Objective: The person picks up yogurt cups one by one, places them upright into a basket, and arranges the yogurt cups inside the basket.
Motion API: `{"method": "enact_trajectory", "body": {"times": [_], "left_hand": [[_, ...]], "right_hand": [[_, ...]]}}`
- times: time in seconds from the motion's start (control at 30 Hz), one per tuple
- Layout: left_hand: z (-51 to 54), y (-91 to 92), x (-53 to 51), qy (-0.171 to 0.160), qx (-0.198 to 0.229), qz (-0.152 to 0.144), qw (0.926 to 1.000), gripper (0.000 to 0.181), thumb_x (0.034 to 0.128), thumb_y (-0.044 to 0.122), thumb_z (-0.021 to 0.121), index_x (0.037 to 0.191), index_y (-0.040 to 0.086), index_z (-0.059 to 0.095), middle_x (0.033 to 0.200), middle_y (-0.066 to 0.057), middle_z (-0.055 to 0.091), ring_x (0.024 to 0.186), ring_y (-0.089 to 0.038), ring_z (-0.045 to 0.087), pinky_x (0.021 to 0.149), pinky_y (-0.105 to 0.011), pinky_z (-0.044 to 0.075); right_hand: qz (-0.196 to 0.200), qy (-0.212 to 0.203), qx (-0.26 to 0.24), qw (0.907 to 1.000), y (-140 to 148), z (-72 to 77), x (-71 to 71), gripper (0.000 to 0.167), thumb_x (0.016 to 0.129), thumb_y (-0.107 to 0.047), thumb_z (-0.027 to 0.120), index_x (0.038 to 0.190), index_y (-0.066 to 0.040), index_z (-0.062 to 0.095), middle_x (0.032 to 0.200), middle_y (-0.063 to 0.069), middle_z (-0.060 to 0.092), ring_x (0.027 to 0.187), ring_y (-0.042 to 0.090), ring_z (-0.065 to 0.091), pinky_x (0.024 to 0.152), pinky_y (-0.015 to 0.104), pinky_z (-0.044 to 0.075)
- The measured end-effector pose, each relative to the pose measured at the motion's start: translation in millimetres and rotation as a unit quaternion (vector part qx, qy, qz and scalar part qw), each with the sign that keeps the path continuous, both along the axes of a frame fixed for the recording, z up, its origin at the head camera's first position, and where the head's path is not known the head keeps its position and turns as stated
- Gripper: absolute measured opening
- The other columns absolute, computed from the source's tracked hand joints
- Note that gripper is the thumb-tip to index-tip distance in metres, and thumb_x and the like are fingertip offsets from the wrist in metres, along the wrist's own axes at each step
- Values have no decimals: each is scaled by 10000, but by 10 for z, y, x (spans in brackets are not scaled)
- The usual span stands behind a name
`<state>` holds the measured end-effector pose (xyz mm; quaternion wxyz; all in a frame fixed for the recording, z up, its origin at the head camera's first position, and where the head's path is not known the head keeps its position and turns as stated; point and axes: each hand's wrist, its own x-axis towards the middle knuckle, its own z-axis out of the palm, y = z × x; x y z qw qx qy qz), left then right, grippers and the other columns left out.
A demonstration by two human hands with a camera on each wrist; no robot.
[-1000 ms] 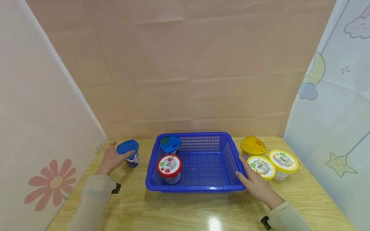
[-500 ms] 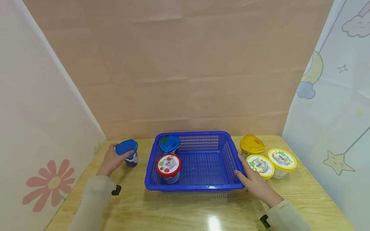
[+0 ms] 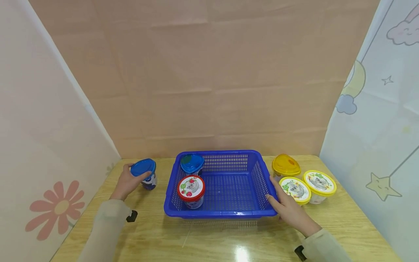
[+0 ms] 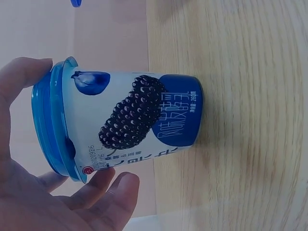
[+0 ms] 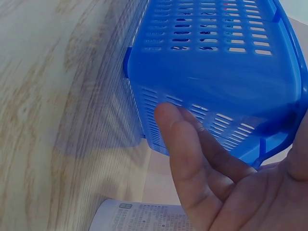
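My left hand (image 3: 127, 182) holds a blue-lidded yogurt cup (image 4: 130, 115) around its lid, thumb on one side and fingers on the other. Berries are printed on its side, and it stands on the tabletop at the left. At the other side, my right hand (image 3: 291, 210) grips the right rim of a blue plastic basket (image 3: 226, 214), thumb over the edge and fingers against the outer wall (image 5: 211, 72). Inside the basket's left end sit another blue-lidded cup (image 3: 192, 163) and a red-lidded tub (image 3: 191, 191).
Right of the basket stand a yellow-lidded cup (image 3: 286, 165) and two tubs with yellow-rimmed lids, a nearer tub (image 3: 295, 190) and a farther-right tub (image 3: 320, 182). The wooden table (image 3: 209, 240) meets a tan backdrop (image 3: 203, 91) behind and patterned panels on both sides.
My left hand has closed in on the blue-lidded cup, its fingers now at the lid. The right hand and basket stay in place.
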<state>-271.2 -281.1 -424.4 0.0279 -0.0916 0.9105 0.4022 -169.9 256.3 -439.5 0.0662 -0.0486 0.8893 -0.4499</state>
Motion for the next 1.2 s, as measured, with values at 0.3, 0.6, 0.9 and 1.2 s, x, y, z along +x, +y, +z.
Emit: {"method": "enact_trajectory", "body": {"times": [0.3,0.6,0.9,1.2], "left_hand": [[-19,-3,38,0,13,11,10000,1172,871,625,663,1550,-52,-10,1508,-432,213,1365,-589,296,1061,-678,346],[27,40,61,118,-91,-42,9999,1158,871,626,661,1548,-55,13,1501,-431,229,1353,-593,312,1048,-685,357],[170,145,75,375,-156,-92,9991,1125,870,621,665,1552,-36,58,1516,-401,247,1349,-578,342,1029,-680,383],[340,268,100,713,8,-218,9972,1087,876,584,679,1553,-23,85,1505,-388,280,1336,-555,378,1021,-660,408]], "right_hand": [[18,-5,5,10000,-6,-18,1,729,1052,-348,493,1621,-207,61,1419,378,419,749,218,628,492,399,547],[11,-26,-5,10000,-8,-8,14,732,1050,-351,495,1620,-195,62,1427,374,417,776,225,629,503,403,550],[20,8,14,10000,-9,-5,12,725,1054,-341,488,1620,-192,60,1426,380,414,782,229,633,498,396,550],[7,31,25,10000,-15,0,11,723,1055,-342,484,1620,-188,59,1420,375,421,777,229,624,507,399,549]]}}
